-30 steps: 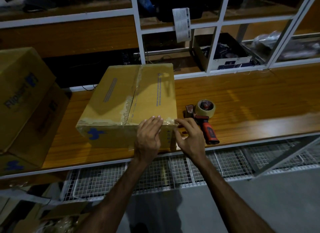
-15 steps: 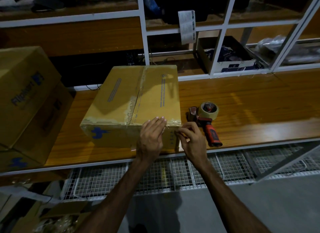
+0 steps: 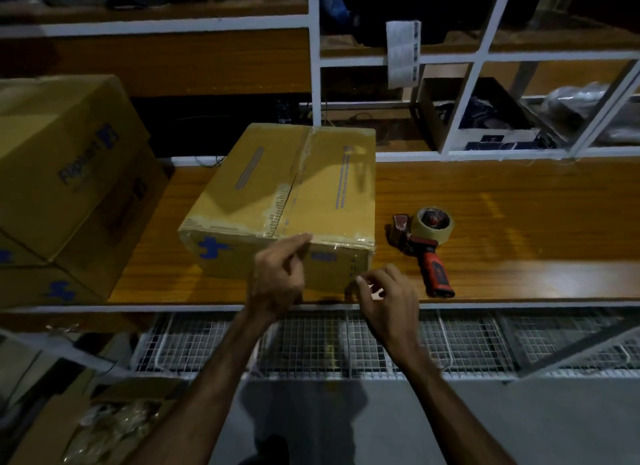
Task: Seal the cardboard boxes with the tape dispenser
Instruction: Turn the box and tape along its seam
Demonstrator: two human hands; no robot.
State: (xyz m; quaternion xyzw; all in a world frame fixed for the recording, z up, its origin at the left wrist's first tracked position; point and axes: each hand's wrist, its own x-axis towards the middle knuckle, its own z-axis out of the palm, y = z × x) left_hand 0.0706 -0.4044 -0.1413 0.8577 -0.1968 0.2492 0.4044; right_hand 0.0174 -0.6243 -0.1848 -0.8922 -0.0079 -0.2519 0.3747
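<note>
A closed cardboard box (image 3: 287,187) sits on the wooden shelf (image 3: 502,229), with clear tape along its top seam and near top edge. My left hand (image 3: 278,277) hovers in front of the box's near face, fingers loosely curled, fingertips close to the taped edge. My right hand (image 3: 388,298) is lower, by the box's near right corner, fingers bent and apart, holding nothing. The tape dispenser (image 3: 427,246), red handle and a roll of tan tape, lies on the shelf just right of the box, untouched.
Two stacked cardboard boxes (image 3: 62,174) stand at the left of the shelf. White rack posts (image 3: 313,66) and back compartments hold an open box (image 3: 485,118). A wire mesh shelf (image 3: 311,343) runs below the front edge. An open carton (image 3: 86,426) sits at the lower left.
Both hands have come off the box's taped near edge and drawn back toward me; the right hand dropped to the lower right corner. The box and dispenser have not moved.
</note>
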